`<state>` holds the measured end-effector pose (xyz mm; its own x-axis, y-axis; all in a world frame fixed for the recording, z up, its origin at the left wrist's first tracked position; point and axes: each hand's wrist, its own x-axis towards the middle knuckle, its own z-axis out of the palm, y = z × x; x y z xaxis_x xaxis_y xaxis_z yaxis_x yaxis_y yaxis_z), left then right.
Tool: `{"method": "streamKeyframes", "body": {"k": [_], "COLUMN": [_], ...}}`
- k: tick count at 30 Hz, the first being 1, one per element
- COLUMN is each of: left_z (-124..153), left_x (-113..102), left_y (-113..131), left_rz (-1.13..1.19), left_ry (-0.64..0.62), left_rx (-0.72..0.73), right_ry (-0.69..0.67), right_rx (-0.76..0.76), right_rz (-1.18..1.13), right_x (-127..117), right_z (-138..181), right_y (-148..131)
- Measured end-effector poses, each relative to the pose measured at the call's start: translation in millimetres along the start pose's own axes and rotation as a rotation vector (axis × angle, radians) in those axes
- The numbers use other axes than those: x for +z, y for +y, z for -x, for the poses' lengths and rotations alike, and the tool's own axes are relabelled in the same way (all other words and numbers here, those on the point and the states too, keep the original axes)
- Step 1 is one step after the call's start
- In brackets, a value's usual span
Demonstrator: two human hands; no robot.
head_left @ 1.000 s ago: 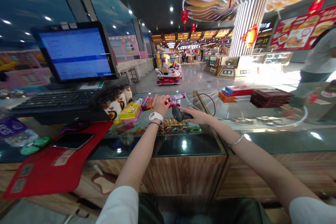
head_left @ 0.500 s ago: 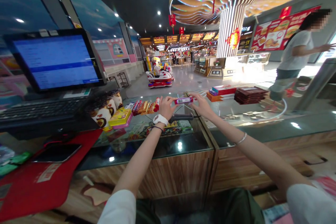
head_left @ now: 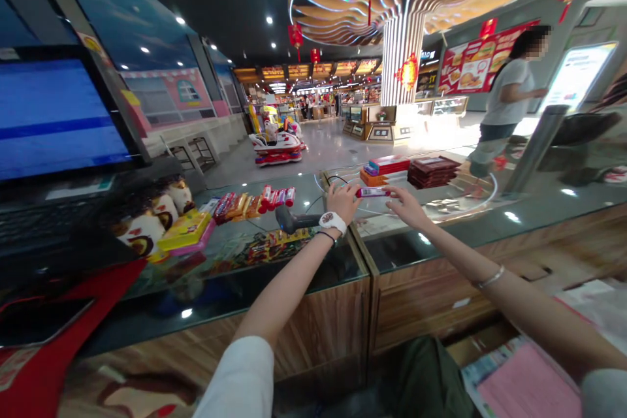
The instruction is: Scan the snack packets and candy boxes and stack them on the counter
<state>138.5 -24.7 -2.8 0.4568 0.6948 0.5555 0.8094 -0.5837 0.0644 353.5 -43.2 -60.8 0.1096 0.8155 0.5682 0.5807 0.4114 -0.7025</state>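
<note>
Over the glass counter, my left hand [head_left: 343,204] and my right hand [head_left: 407,208] pinch a small candy roll [head_left: 372,192] by its two ends. Its wrapper is red-purple with a white barcode label, and it lies level between the fingertips. A dark handheld barcode scanner [head_left: 292,219] rests on the glass just left of my left wrist, partly behind it. Beyond the scanner lies a row of red and pink candy rolls [head_left: 278,198], with orange-yellow wrapped snacks [head_left: 243,206] to their left. Forward of my hands are flat boxes [head_left: 389,165] and a stack of dark red packets [head_left: 433,172].
A monitor [head_left: 59,114] and keyboard [head_left: 44,215] occupy the left. Yellow and pink boxes [head_left: 185,230] stand beside patterned cups [head_left: 142,232]. A red mat [head_left: 44,353] bears a phone [head_left: 39,321]. Across the counter, a person [head_left: 507,91] walks past.
The view has turned right. Both hands have moved right with the candy roll, away from the candy row, uncovering the red and pink rolls and the scanner's head.
</note>
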Motion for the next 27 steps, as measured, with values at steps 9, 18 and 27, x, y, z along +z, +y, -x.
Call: {"method": "streamKeyframes", "body": {"k": [9,18,27], "left_z": [-45,-82,-97], "left_x": [47,87,113], "left_y": [52,62,65], "left_rz": [0.007,0.049,0.069], "left_ry": [-0.164,-0.196,-0.251], "left_rx": [-0.014,-0.11,-0.114], "right_ry": [0.009,-0.07,-0.131], "right_rx": [0.145,0.158,0.151], "right_rz": [0.031,0.155,0.301], "right_x": [-40,-32,-24], "right_z": [-14,-58,-87], "right_y": [54,100,125]}}
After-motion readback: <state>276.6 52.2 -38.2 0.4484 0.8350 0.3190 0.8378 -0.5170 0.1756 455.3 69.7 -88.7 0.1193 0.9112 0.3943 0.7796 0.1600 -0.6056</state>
